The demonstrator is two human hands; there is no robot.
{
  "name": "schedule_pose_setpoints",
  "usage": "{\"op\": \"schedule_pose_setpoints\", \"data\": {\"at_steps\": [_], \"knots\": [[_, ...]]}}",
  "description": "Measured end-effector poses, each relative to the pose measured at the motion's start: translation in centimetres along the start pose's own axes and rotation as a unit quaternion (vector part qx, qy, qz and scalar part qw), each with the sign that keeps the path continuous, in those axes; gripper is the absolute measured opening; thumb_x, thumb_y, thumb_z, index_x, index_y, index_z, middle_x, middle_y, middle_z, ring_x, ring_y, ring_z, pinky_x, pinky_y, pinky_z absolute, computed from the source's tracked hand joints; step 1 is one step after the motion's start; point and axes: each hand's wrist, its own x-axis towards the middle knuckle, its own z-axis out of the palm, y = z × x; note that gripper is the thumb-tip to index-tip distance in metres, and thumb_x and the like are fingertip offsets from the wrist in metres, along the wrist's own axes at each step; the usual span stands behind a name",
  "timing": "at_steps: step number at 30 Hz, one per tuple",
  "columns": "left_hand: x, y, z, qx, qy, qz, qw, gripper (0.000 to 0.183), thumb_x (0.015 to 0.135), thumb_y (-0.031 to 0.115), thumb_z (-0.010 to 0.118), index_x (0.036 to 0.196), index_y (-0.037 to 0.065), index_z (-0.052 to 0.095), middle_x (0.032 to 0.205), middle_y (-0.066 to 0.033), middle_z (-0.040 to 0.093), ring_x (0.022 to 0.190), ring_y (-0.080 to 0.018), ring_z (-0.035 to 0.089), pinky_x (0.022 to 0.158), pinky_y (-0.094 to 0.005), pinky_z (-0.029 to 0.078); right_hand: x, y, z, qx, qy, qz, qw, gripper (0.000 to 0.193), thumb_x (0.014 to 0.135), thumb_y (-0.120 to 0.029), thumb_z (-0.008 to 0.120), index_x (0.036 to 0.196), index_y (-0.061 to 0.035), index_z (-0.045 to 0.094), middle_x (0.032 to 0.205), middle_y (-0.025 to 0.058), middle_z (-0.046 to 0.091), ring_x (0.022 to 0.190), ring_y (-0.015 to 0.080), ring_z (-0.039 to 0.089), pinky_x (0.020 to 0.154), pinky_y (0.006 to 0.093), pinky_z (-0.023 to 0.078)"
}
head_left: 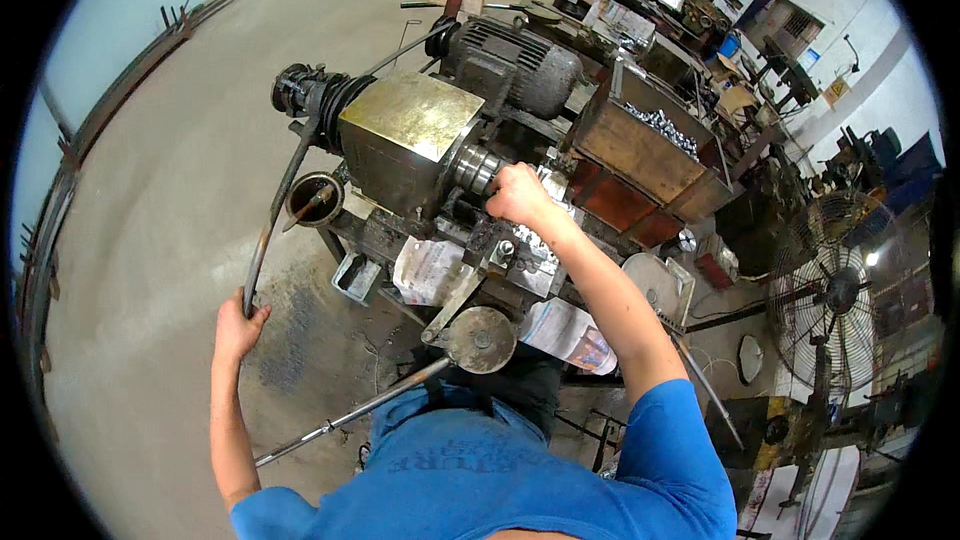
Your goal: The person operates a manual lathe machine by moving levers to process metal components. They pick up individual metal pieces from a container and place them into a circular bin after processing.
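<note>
A small lathe-like machine stands in front of me, with a brass-topped headstock (410,118) and a shiny metal spindle nose (474,170) facing right. At the left, my left hand (238,328) is wrapped round the lower end of a long curved lever (268,230), which runs up to the belt pulley end (335,108). My right hand (516,195) is closed at the mouth of the spindle nose; whatever its fingers pinch is hidden. Below it lies the machine's slide (530,265), strewn with metal chips.
Behind the spindle sits a ribbed motor (515,65). A rusty metal bin (640,155) holds many small shiny parts. Close to my body are a round metal disc (482,340) and a long rod (350,412). A large fan (835,290) stands at the right.
</note>
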Motion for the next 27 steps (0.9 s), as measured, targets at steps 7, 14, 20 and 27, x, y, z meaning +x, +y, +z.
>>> {"op": "schedule_pose_setpoints", "data": {"at_steps": [7, 14, 20, 27], "knots": [[1.4, -0.6, -0.1, 0.245, 0.063, 0.047, 0.966, 0.019, 0.069, 0.014, 0.062, 0.081, 0.000, 0.055, 0.072, -0.0196, 0.060, 0.069, -0.0376, 0.059, 0.062, -0.0437, 0.047, 1.5, -0.9, -2.1, 0.109, 0.057, 0.159, 0.980, 0.024, 0.055, -0.017, 0.058, 0.064, 0.0048, 0.062, 0.062, 0.0260, 0.056, 0.061, 0.0366, 0.060, 0.061, 0.0383, 0.048], [13.5, -11.8, -8.0, 0.427, 0.116, 0.062, 0.894, 0.011, 0.069, 0.007, 0.054, 0.079, 0.004, 0.059, 0.073, -0.0163, 0.061, 0.068, -0.0340, 0.059, 0.063, -0.0443, 0.047, 2.6, -2.3, -3.8, 0.130, -0.014, 0.186, 0.974, 0.028, 0.054, -0.018, 0.061, 0.072, 0.0028, 0.064, 0.077, 0.0269, 0.060, 0.080, 0.0382, 0.061, 0.072, 0.0384, 0.049], [14.6, -10.1, -4.8, 0.230, 0.245, 0.138, 0.932, 0.020, 0.075, 0.007, 0.056, 0.093, 0.001, 0.061, 0.080, -0.0148, 0.063, 0.076, -0.0307, 0.061, 0.069, -0.0406, 0.048, -0.1, -1.5, -4.4, 0.189, 0.081, 0.106, 0.973, 0.024, 0.055, -0.017, 0.060, 0.070, 0.0005, 0.064, 0.090, 0.0243, 0.061, 0.086, 0.0378, 0.060, 0.076, 0.0364, 0.048], [11.1, -9.9, 17.9, -0.068, -0.115, -0.020, 0.991, 0.043, 0.069, 0.026, 0.065, 0.101, -0.001, 0.056, 0.091, -0.0223, 0.062, 0.078, -0.0343, 0.062, 0.068, -0.0396, 0.048, -10.5, 0.7, -8.8, 0.175, 0.248, -0.001, 0.953, 0.027, 0.053, -0.011, 0.059, 0.079, -0.0024, 0.061, 0.118, 0.0220, 0.052, 0.105, 0.0363, 0.053, 0.089, 0.0351, 0.043]]}}
